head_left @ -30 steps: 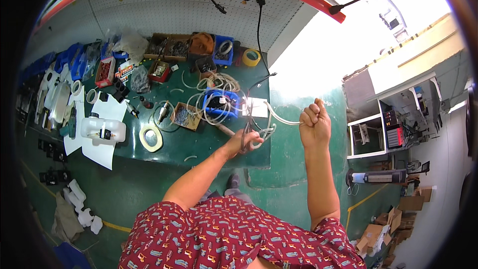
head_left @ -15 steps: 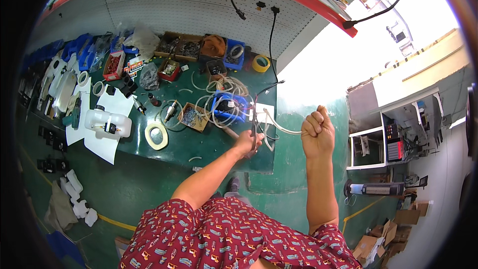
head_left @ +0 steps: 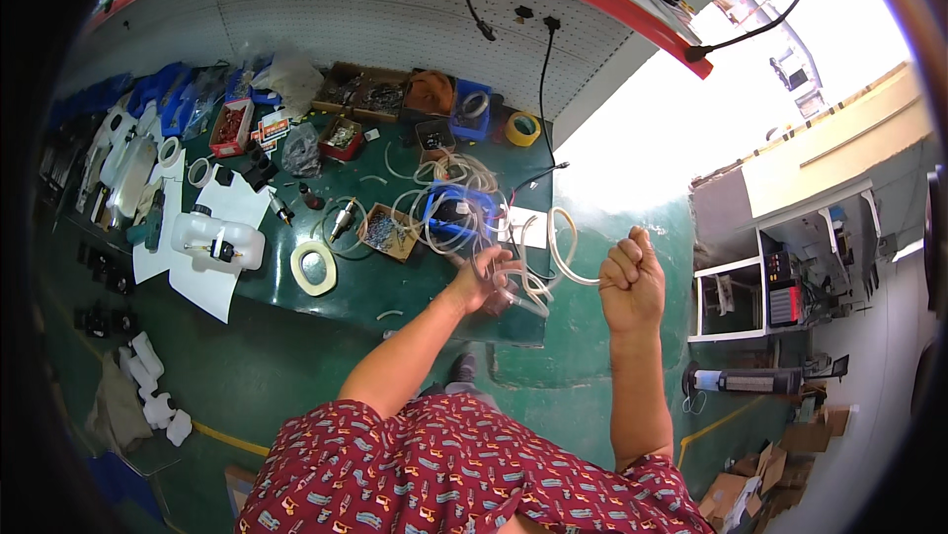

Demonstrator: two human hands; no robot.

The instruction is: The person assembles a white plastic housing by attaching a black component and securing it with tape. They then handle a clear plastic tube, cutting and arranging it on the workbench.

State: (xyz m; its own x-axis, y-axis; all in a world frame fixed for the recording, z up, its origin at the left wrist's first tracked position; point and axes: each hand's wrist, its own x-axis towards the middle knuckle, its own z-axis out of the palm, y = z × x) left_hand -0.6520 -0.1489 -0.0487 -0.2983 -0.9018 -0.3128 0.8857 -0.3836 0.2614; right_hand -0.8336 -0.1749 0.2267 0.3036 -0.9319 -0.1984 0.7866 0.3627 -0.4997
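Observation:
My right hand [head_left: 633, 272] is raised beyond the bench's right edge, closed on the end of a pale, clear plastic tube [head_left: 565, 243]. From that fist the tube loops back left toward the bench. My left hand [head_left: 479, 280] is at the bench's front right, fingers bent around something I cannot make out among loops of tubing. A dark reddish shape [head_left: 497, 303] shows beneath its fingers. Just beyond it stands a blue bin [head_left: 433, 206], with a tangled coil of the same tubing [head_left: 464, 171] lying over and behind it.
A carton of small screws [head_left: 403, 246], a cream ring [head_left: 313, 268] and a white plastic tank [head_left: 217, 242] occupy the green bench [head_left: 276, 287]. Yellow tape [head_left: 522, 129] lies near the back. A black cable [head_left: 545, 89] hangs down to the bench's right side.
My left hand has shifted slightly left. The tube between my hands has gone from a nearly straight run to a raised, slack loop. My right hand stays closed, slightly lower in view.

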